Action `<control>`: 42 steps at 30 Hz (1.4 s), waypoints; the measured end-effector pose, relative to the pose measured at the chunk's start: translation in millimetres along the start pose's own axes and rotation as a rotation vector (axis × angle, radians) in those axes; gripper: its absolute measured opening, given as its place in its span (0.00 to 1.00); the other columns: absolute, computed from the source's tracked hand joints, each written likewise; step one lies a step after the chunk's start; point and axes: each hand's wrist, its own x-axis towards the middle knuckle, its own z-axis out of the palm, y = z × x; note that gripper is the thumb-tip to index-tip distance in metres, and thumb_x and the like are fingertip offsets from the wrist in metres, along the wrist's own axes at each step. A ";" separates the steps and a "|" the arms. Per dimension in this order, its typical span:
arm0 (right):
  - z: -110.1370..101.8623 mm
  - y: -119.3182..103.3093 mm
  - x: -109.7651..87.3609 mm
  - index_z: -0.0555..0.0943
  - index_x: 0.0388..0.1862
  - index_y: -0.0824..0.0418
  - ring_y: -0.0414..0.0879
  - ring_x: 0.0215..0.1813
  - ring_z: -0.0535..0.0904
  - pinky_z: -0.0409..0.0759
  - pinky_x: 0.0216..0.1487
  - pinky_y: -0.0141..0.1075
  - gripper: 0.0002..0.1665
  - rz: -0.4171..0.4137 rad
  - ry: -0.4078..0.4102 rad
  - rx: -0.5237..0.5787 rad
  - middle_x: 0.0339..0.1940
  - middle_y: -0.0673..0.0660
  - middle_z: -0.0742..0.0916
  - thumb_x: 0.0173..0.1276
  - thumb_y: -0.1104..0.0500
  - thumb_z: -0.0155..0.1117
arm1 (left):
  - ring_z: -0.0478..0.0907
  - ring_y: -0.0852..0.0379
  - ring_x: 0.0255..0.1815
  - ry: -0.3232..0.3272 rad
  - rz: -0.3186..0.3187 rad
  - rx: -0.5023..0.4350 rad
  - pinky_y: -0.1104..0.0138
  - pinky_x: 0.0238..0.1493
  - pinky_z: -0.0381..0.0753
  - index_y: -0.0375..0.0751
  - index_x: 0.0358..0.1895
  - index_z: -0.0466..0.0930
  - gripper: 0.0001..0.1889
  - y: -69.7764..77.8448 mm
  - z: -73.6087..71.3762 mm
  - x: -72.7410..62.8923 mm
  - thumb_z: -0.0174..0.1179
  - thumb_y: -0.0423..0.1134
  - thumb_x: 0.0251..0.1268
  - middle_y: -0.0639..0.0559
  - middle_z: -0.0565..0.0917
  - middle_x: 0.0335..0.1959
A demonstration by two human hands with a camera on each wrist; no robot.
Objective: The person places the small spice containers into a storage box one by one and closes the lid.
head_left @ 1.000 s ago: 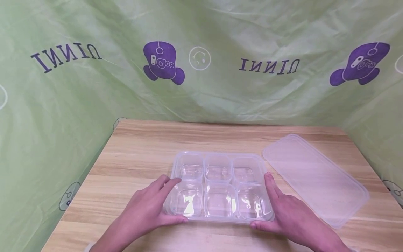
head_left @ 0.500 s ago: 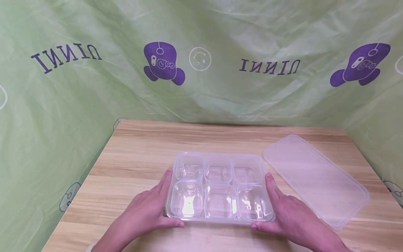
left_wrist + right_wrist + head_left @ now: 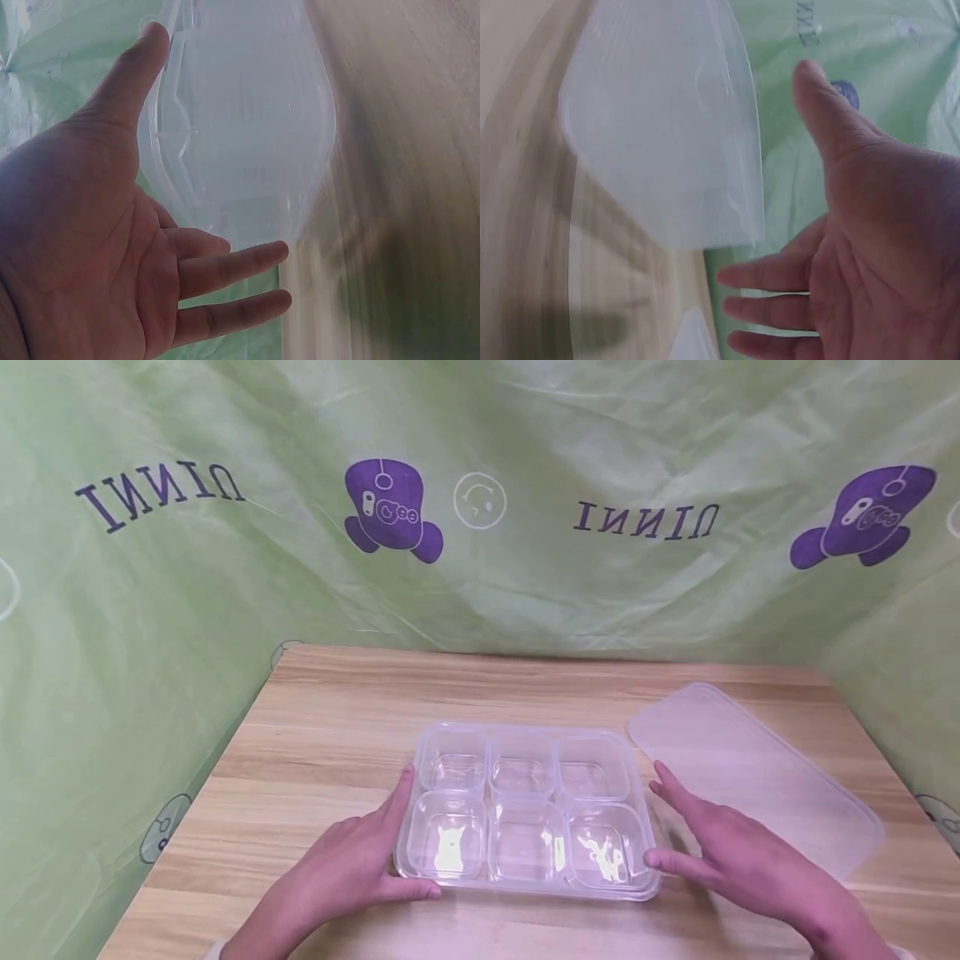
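A clear plastic box [image 3: 525,887] sits on the wooden table, holding several small square clear cups [image 3: 522,843] in two rows. Along its left end lies my left hand [image 3: 352,852], fingers straight at the side and thumb at the front left corner. The left wrist view has that thumb by the box's rim and the other fingers extended near its wall [image 3: 247,112]. My right hand [image 3: 742,852] hovers just off the right end with fingers extended, the thumb tip near the front right corner. Nothing is in its palm in the right wrist view.
A flat translucent lid [image 3: 757,777] lies at an angle on the table, right of the box and partly behind my right hand. The wooden table [image 3: 330,710] backs onto a green cloth [image 3: 525,602] with purple prints, which also hangs at both sides.
My left hand's fingers have come off the top rim and straightened along the box's side. My right hand has let go of the right end and moved away to the right.
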 end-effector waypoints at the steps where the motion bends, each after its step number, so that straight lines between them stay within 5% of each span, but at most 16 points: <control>1: -1.0 2.7 -0.1 0.46 0.87 0.55 0.61 0.66 0.78 0.77 0.59 0.60 0.59 0.005 0.010 -0.009 0.73 0.61 0.77 0.71 0.35 0.65 | 0.83 0.55 0.46 -0.002 0.000 0.001 0.54 0.46 0.84 0.37 0.84 0.39 0.70 -0.2 0.1 -0.5 0.64 0.78 0.51 0.43 0.65 0.78; 12: -20.5 64.4 0.9 0.65 0.77 0.72 0.74 0.62 0.75 0.74 0.56 0.68 0.42 0.127 0.060 -0.013 0.64 0.72 0.80 0.77 0.46 0.64 | 0.79 0.62 0.38 -0.003 0.012 -0.010 0.57 0.44 0.84 0.39 0.84 0.33 0.69 -2.9 2.8 -0.1 0.62 0.78 0.54 0.42 0.71 0.74; 15: -21.6 88.4 1.0 0.71 0.71 0.74 0.74 0.61 0.76 0.77 0.55 0.60 0.35 0.128 0.107 0.000 0.62 0.74 0.81 0.77 0.52 0.65 | 0.78 0.62 0.36 -0.010 0.019 -0.006 0.57 0.42 0.84 0.39 0.84 0.32 0.69 -3.5 3.2 0.9 0.62 0.78 0.54 0.41 0.74 0.71; 20: -21.3 121.9 5.8 0.80 0.60 0.73 0.61 0.51 0.84 0.83 0.41 0.38 0.20 0.081 0.207 0.020 0.53 0.69 0.86 0.76 0.62 0.64 | 0.75 0.64 0.31 -0.018 0.019 -0.017 0.57 0.39 0.83 0.38 0.84 0.31 0.70 -3.6 2.5 0.7 0.63 0.77 0.55 0.40 0.82 0.62; 25: -26.9 149.2 10.8 0.81 0.55 0.77 0.36 0.41 0.80 0.81 0.34 0.32 0.16 0.089 0.228 0.015 0.45 0.70 0.88 0.73 0.68 0.63 | 0.75 0.64 0.31 -0.011 0.031 -0.014 0.59 0.39 0.82 0.40 0.84 0.29 0.69 -4.5 3.2 1.0 0.61 0.77 0.56 0.41 0.80 0.64; 27: -31.3 158.5 10.9 0.80 0.55 0.78 0.38 0.40 0.80 0.80 0.32 0.33 0.16 0.123 0.207 0.016 0.44 0.72 0.87 0.74 0.68 0.62 | 0.80 0.60 0.37 -0.001 0.038 -0.010 0.57 0.43 0.83 0.40 0.84 0.29 0.69 -5.3 3.9 1.7 0.61 0.77 0.56 0.40 0.78 0.68; 33: -46.3 180.7 8.8 0.76 0.57 0.82 0.73 0.43 0.83 0.82 0.37 0.52 0.21 0.253 0.111 -0.010 0.47 0.81 0.83 0.77 0.64 0.59 | 0.84 0.52 0.47 -0.003 0.025 -0.039 0.53 0.48 0.84 0.40 0.84 0.30 0.69 -6.4 5.5 3.1 0.65 0.75 0.55 0.38 0.75 0.70; 42: -57.0 196.8 11.0 0.77 0.53 0.82 0.76 0.43 0.82 0.79 0.36 0.50 0.19 0.278 0.126 -0.077 0.44 0.80 0.84 0.73 0.66 0.61 | 0.82 0.58 0.40 -0.004 0.025 -0.064 0.54 0.44 0.84 0.43 0.84 0.27 0.70 -6.7 4.3 4.7 0.64 0.76 0.55 0.38 0.81 0.62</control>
